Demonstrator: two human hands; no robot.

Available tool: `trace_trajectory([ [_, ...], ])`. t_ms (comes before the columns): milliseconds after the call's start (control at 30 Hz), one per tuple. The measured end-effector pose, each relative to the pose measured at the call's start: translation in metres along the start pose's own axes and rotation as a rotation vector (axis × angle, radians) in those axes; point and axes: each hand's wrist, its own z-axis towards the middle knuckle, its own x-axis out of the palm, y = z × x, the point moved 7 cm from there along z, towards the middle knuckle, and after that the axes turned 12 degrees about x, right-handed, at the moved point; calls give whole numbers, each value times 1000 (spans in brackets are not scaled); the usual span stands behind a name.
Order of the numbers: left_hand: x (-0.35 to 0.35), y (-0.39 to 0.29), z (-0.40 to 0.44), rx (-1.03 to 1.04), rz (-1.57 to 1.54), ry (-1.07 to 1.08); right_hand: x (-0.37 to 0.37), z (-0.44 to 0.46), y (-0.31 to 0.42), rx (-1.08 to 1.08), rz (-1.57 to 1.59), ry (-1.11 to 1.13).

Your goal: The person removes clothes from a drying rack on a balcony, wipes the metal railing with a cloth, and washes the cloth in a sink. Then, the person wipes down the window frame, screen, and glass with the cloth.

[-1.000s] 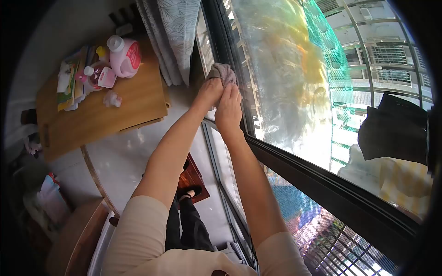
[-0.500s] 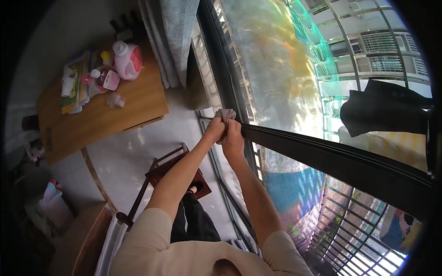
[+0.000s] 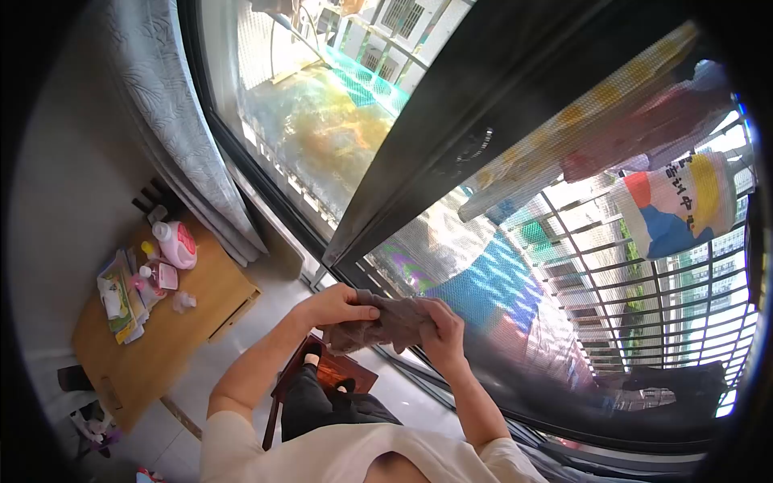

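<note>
A crumpled grey-brown cloth stretches between my two hands, in front of my chest. My left hand pinches its left end, the thumb lying across the top. At the other end, my right hand has its fingers closed round the fabric. Beyond the hands stands the dark window frame, with a mesh screen to its right. The cloth looks apart from the frame. Below it, my feet are on a reddish-brown wooden stool.
A wooden table at the left holds a pink bottle, smaller bottles and papers. A grey curtain hangs beside the window. Outside the screen are a metal grille and hanging laundry.
The cloth was bunched in both hands against the window frame; now it is drawn back and spread between them. My hands have moved apart, and the view has turned toward the screen.
</note>
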Motion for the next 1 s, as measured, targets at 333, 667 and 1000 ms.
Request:
trace_trajectory([
  [333, 29, -339, -89, 1312, 920, -918, -151, -10, 212, -974, 47, -730],
  [667, 49, -462, -44, 1604, 1083, -1187, -226, 32, 398, -1212, -733, -1360],
  [1000, 16, -341, -18, 1457, 1247, -1245, -131, 44, 302, -1207, -1047, -756],
])
